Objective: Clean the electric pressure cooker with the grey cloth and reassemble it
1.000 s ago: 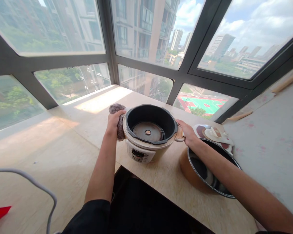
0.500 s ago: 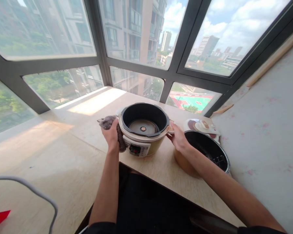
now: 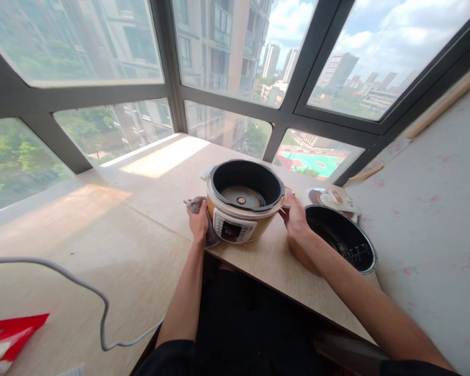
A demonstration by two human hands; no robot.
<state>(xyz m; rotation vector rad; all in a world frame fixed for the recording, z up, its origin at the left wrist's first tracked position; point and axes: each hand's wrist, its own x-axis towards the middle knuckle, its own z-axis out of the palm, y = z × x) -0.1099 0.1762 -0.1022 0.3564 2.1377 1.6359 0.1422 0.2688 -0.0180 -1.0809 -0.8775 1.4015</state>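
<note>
The body of an electric pressure cooker (image 3: 235,209), lidless, sits on the stone sill with its dark inside facing up and its control panel towards me. My left hand (image 3: 199,222) is closed on a grey-brown cloth (image 3: 212,232), which it presses against the cooker's left side below the white side handle. My right hand (image 3: 295,214) grips the handle on the cooker's right side; its fingertips are partly hidden. Beside my right forearm stands the black inner pot (image 3: 337,235), its outside tan. The cooker's lid (image 3: 332,201) lies behind that pot.
A grey cable (image 3: 82,282) curls over the stone sill (image 3: 133,282) on the left. In the lower left corner lies a red and white packet (image 3: 13,339). Windows (image 3: 113,125) border the sill behind, and a papered wall (image 3: 431,224) closes off the right.
My left hand has slid lower along the cooker's side with the cloth, leaving the left handle uncovered. My right hand keeps its hold. The whole view has shifted slightly.
</note>
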